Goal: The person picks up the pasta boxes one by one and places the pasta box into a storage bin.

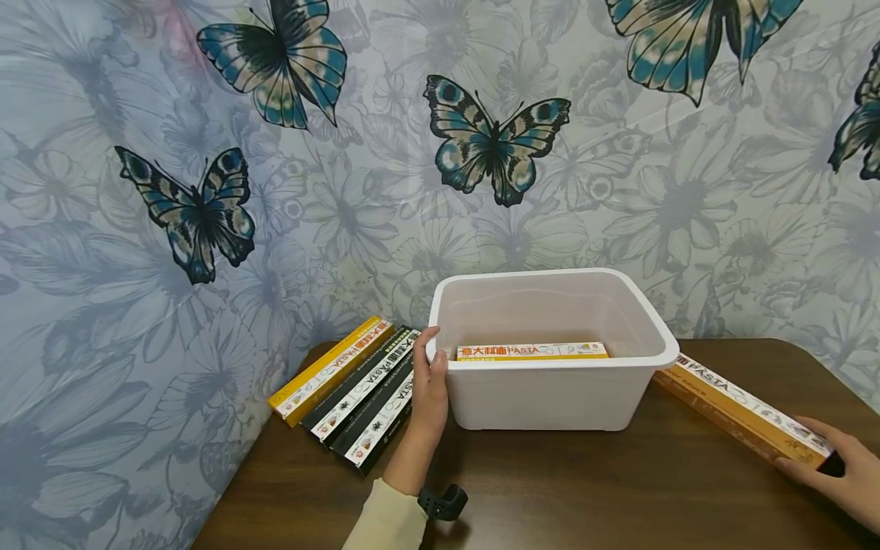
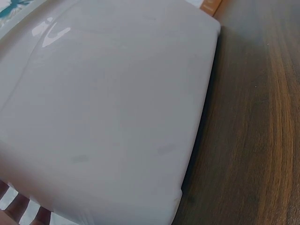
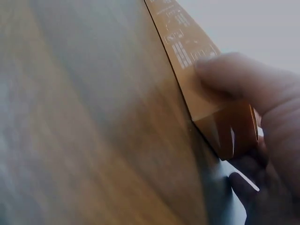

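A white plastic bin (image 1: 543, 397) stands on the table, with a pasta box (image 1: 532, 351) lying inside along its front. At the bin's left front corner, my left hand (image 1: 429, 389) grips the rim; in the left wrist view its fingers (image 2: 18, 206) show against the bin's side. To the right lies a long orange-brown pasta box (image 1: 745, 405) with a white printed strip, its far end beside the bin. My right hand (image 1: 842, 466) holds this box by its near end, the thumb (image 3: 225, 72) on one printed face and other fingers on the opposite side.
Left of the bin, a yellow pasta box (image 1: 333, 370) and two black pasta boxes (image 1: 364, 386) lie side by side at a slant. The brown wooden table (image 1: 584, 489) ends at a butterfly-patterned wall covering (image 1: 371, 198) behind the bin.
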`<act>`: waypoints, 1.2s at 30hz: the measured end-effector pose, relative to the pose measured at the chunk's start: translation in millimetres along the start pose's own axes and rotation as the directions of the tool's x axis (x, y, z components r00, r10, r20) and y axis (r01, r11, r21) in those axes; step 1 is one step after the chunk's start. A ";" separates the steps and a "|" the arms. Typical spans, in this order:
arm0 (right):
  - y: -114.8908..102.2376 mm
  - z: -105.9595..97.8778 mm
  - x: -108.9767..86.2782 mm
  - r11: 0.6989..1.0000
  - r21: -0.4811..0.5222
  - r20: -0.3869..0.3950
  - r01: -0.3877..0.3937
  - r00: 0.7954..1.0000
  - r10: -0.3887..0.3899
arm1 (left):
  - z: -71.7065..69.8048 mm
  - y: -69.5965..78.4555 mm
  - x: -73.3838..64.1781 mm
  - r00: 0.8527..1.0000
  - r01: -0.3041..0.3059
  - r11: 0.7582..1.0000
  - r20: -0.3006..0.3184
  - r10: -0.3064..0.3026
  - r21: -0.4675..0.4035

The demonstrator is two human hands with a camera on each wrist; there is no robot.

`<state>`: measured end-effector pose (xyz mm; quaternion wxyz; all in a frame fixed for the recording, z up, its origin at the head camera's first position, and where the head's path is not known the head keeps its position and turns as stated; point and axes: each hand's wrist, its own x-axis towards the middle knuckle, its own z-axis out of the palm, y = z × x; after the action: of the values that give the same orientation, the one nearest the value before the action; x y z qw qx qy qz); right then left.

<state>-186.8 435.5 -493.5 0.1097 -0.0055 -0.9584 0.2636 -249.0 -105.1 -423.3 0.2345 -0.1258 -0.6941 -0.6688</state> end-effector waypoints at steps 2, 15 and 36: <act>0.5 1.1 -0.8 1.000 -0.025 -0.043 -0.011 0.999 0.010 | 0.2 0.2 -0.2 1.000 0.001 1.000 0.000 -0.001 0.002; -1.2 12.5 -4.3 0.969 0.172 -0.170 -0.178 0.964 0.207 | 0.1 -0.6 0.1 1.000 -0.001 1.000 0.009 0.001 0.015; -12.5 9.5 -2.6 0.793 0.607 -0.378 0.053 0.897 0.229 | -0.9 -0.4 0.0 1.000 -0.011 1.000 0.006 0.011 -0.012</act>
<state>-185.7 419.7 -495.7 0.3029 -0.0745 -0.7736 0.5516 -249.1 -106.0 -423.6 0.2353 -0.1332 -0.6902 -0.6712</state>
